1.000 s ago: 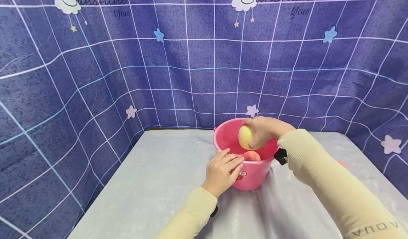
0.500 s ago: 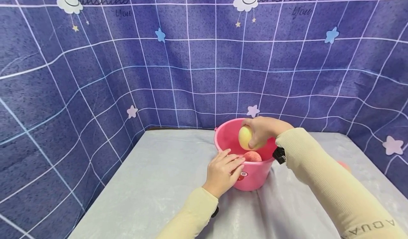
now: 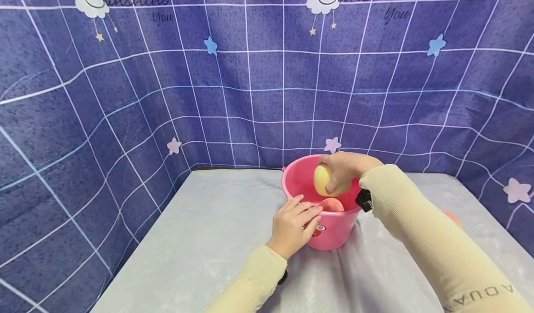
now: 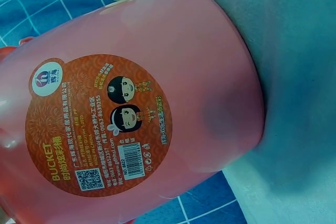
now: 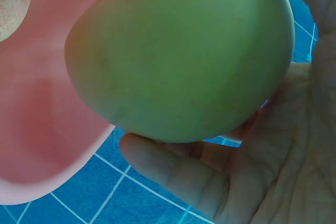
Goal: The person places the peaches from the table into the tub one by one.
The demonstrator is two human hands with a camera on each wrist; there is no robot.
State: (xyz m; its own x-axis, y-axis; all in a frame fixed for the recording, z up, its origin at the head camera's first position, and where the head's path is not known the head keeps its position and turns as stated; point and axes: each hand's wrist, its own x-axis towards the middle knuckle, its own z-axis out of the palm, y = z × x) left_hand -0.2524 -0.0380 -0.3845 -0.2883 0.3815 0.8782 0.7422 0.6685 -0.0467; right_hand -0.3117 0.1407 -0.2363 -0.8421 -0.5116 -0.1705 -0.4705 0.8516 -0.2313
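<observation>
I count one pink bucket [image 3: 337, 232], upright on grey cloth [image 3: 200, 243], one round label [image 4: 100, 124] on its side. Right hand [image 3: 346, 167] grips one yellow fruit [image 3: 322, 181] at bucket's mouth. Left hand [image 3: 291, 225] rests on near rim, fingers fairly straight. First reddish fruit [image 3: 332, 205] inside bucket; second reddish fruit [image 3: 453, 218] on cloth, partly behind right sleeve [image 3: 429, 243].

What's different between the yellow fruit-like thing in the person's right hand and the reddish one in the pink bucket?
Colour: in the head view, the yellow thing is pale yellow; the reddish one is pinkish red. Surface: the yellow thing looks plain, the reddish one speckled. Position: the right hand grips the yellow thing at the opening of the pink bucket; the reddish one sits inside, partly hidden by its front rim. Both look rounded.
</observation>
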